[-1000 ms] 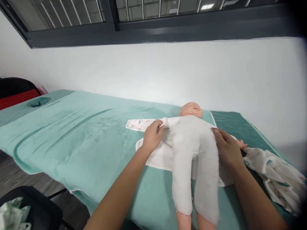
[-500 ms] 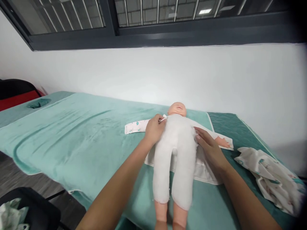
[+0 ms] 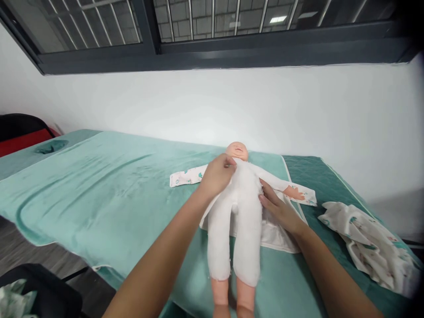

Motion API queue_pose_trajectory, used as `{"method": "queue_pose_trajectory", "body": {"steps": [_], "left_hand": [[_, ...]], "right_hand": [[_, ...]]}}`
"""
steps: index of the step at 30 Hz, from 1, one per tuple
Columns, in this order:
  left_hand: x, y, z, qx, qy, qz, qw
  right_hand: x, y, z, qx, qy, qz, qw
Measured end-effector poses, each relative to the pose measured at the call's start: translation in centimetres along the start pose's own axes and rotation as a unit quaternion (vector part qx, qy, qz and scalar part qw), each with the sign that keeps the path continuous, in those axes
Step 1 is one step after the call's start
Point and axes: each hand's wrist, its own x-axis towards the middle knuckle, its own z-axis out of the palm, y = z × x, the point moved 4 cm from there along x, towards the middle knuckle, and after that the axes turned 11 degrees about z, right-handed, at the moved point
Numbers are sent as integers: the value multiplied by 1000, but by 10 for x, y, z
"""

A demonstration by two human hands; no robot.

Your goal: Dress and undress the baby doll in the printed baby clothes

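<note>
A baby doll [image 3: 243, 198] with a white cloth body lies on its back, head toward the wall and feet toward me. A white printed baby shirt [image 3: 278, 234] lies spread beneath it, with sleeves out to both sides. A doll hand shows at the right sleeve's end. My left hand [image 3: 218, 174] is closed in a pinch at the doll's upper chest, on a thin white strip mostly hidden by the fingers. Against the doll's side at the right rests my right hand [image 3: 281, 207], fingers stretched and apart, holding nothing.
A crumpled printed white cloth [image 3: 367, 243] lies on the dark green padded cover [image 3: 304, 170] at the right. Light green sheeting [image 3: 109, 185] covers the bed along the wall. A black chair [image 3: 49, 287] with cloth on it stands at lower left.
My left hand has moved inward over the doll's upper chest, covering most of the white strip. My right hand stays at the doll's side. The whole view has shifted slightly.
</note>
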Motion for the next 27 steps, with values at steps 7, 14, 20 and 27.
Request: {"method": "queue_pose_trajectory", "body": {"steps": [7,14,20,27], "left_hand": [[-58,50,55,384,-130,220,887],[-80,52,56,337,-113,292,888],[-78,14,19,252,-1,217,943],[-79,-17,18,252,-70,181,948]], "right_hand": [[1,0,-2,-7,13,-28,1000],[-2,-3,-2,-13,7,-40,999],[1,1,0,19,2,-44,999],[-2,-3,-1,-17,8,-36,999]]}}
